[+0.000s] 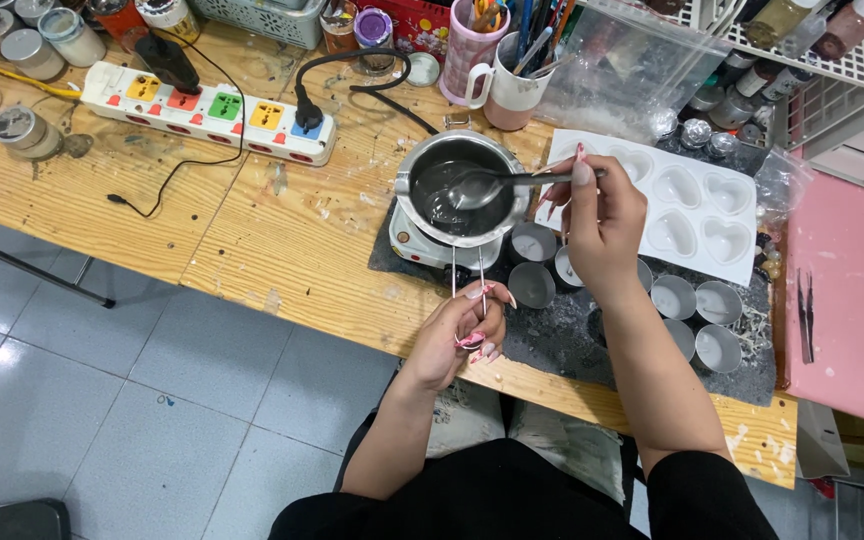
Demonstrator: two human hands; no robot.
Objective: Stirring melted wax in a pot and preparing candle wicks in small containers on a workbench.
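— What has she got hold of?

— Her right hand [602,225] pinches a spoon [497,183], its bowl dipped in the dark liquid in the small metal pot [460,185]. Her left hand [464,335] is closed around the pot's thin wire handle [467,275].

— Where's the pot?

— On a little hot plate [422,248], on the dark mat [572,330].

— How far along?

— I'd say early. The liquid is all in the pot; the tins [697,300] beside it and the white heart mould [687,205] look unfilled.
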